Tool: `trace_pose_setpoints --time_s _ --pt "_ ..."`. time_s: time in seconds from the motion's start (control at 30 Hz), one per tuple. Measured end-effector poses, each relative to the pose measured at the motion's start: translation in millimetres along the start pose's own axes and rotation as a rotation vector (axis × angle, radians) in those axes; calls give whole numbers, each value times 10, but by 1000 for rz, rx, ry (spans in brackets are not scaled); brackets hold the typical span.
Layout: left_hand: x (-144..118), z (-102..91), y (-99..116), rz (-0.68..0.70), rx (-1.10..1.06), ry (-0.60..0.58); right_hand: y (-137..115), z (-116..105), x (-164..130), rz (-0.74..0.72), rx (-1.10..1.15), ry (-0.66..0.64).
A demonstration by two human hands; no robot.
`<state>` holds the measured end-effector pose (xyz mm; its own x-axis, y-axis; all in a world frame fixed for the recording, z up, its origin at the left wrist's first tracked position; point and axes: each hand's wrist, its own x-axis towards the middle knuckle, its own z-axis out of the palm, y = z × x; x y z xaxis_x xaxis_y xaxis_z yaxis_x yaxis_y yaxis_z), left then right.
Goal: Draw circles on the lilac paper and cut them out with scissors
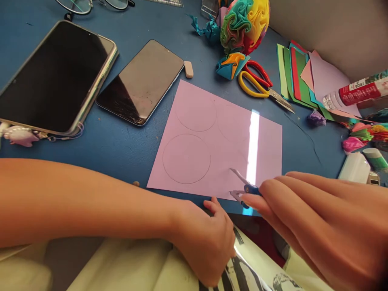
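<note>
The right hand (pixel 315 226) is pinching a small metal drawing compass with a blue hinge (pixel 242 188) between its fingertips, and the compass legs are resting on the near edge of a pale pink sheet of paper with pencilled circles (pixel 212 141) that's lying flat on the blue counter (pixel 121 141). The left hand (pixel 206 238) is sitting just below the counter's front edge, loosely curled and not gripping anything, with its thumb just reaching the paper's near edge. Off to the left, a big dark tablet in a clear case (pixel 54 76) and a black phone with a cracked screen (pixel 141 83) are lying side by side, with a little pink eraser (pixel 188 69) near the phone's corner. Further back, a multicoloured folded-paper ball (pixel 245 24) is sitting by red-and-yellow-handled scissors (pixel 257 83), and a stack of green, red and pink paper sheets (pixel 300 76) is fanning out on the right.
</note>
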<state>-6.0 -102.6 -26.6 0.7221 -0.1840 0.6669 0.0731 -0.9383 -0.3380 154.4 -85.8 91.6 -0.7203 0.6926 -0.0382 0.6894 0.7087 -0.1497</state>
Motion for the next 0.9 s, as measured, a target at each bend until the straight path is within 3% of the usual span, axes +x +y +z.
trace_pose_setpoints --time_s 0.1,0.2,0.5,0.67,0.8,0.9 --pt "-29 -26 -17 63 -86 47 29 -25 213 -98 -274 11" --pt "-35 -52 18 96 -107 33 111 -52 271 -109 -340 3" --pt "44 -41 112 88 -28 -144 365 -119 176 93 -394 -4" --pt "-16 -64 -28 124 -143 -82 443 -97 88 148 -425 -6" --pt "22 -42 -124 59 -303 -17 409 -69 56 191 -418 7" --pt "118 -68 -233 -116 -604 26 389 -120 -11 229 -300 52"
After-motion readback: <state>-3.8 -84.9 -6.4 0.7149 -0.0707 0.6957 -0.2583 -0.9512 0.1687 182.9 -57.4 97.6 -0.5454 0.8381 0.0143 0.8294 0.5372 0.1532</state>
